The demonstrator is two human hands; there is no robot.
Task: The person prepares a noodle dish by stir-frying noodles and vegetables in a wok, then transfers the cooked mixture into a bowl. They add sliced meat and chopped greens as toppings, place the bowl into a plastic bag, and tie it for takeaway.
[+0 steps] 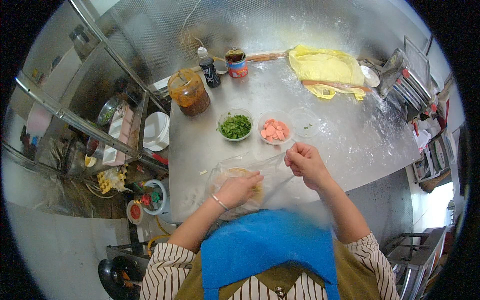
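Observation:
On the steel worktable (360,157) lies a clear plastic bag (268,165) with a flat, round, yellowish food (258,193) in or under it; the film blurs its details. My left hand (238,190), wearing a bangle, rests palm down on the bag over this food. Raised to the right, my right hand (305,163) pinches the bag's edge and pulls the film taut. Just beyond are chopped green herbs (235,126) in a clear tub (218,131), and pink sausage slices (275,129) in another tub (259,120). A clear round lid (304,123) sits right of them.
Farther back stand a big jar of brown-red sauce (189,93), a dark bottle (209,69) and an opened can (237,64). A yellow plastic bag (326,67) lies at back right. White foam trays (155,131) and a metal rack (86,127) flank the left side.

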